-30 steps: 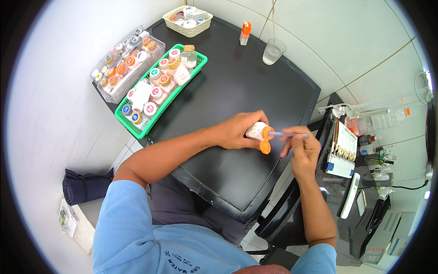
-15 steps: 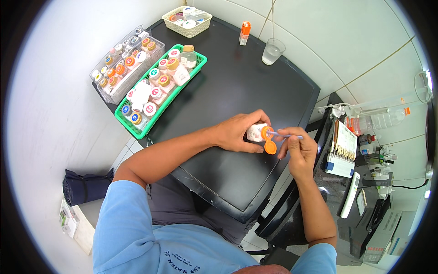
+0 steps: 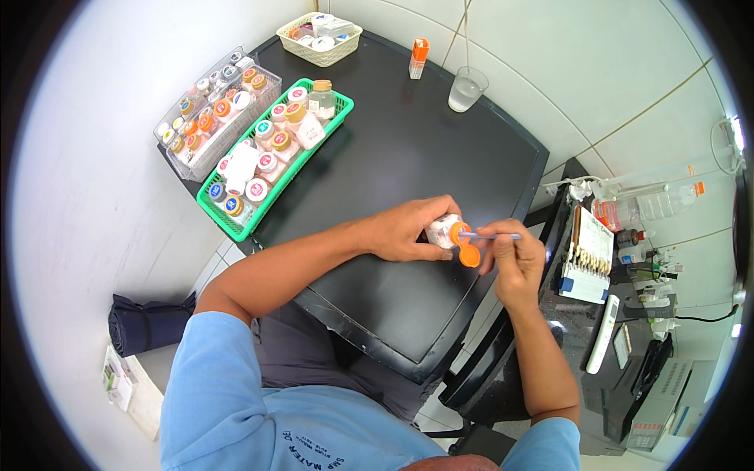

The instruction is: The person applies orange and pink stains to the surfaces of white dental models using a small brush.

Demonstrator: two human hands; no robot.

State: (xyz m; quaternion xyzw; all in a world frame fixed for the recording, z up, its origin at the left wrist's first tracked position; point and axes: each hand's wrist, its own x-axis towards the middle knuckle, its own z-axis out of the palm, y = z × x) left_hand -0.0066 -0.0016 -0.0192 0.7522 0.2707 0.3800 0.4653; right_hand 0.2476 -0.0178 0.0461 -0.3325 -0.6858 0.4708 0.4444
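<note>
My left hand (image 3: 408, 231) grips a small white bottle (image 3: 439, 230) with an orange rim, tipped on its side toward the right. Its orange flip cap (image 3: 469, 255) hangs open below the mouth. My right hand (image 3: 514, 263) pinches a thin pale lavender stick (image 3: 491, 235), its tip at or inside the bottle mouth; the exact tip is hidden. Both hands are over the front right part of the black table (image 3: 377, 165).
At left, a green basket (image 3: 334, 122) and a clear organizer (image 3: 196, 166) hold several jars. A cream basket (image 3: 322, 55), orange box (image 3: 419, 57) and glass (image 3: 466, 93) line the back. At right, a dark counter holds bottles (image 3: 662, 202), a tray (image 3: 585, 282) and a white remote (image 3: 602, 334).
My right hand has shifted slightly leftward with the stick, closer to the bottle. The bottle has moved a little rightward and turned slightly in my left hand, its cap swinging right.
</note>
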